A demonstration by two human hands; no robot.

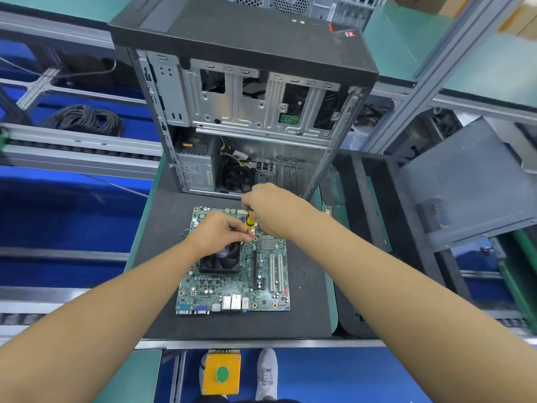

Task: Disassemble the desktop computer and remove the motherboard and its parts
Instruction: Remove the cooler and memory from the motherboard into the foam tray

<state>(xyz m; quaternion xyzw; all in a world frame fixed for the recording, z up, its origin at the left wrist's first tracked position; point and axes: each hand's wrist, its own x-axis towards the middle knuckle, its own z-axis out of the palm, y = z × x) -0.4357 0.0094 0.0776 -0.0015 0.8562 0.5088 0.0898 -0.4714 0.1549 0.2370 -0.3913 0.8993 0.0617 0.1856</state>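
A green motherboard [261,274] lies flat on the black mat [162,234] in front of the opened computer case [247,117]. A black cooler fan [220,258] sits on the board's left half. My right hand [270,209] grips a yellow-handled screwdriver [249,222], held upright with its tip down at the fan's far right corner. My left hand [216,232] rests over the fan's far edge, its fingertips pinched together beside the screwdriver shaft. The screw itself is hidden by my fingers.
The case still holds a power supply [196,167], a rear fan and loose cables. Its removed side panel [467,181] leans at the right. A coil of black cable [84,119] lies at the left. A yellow box with a green button [222,373] hangs under the bench edge.
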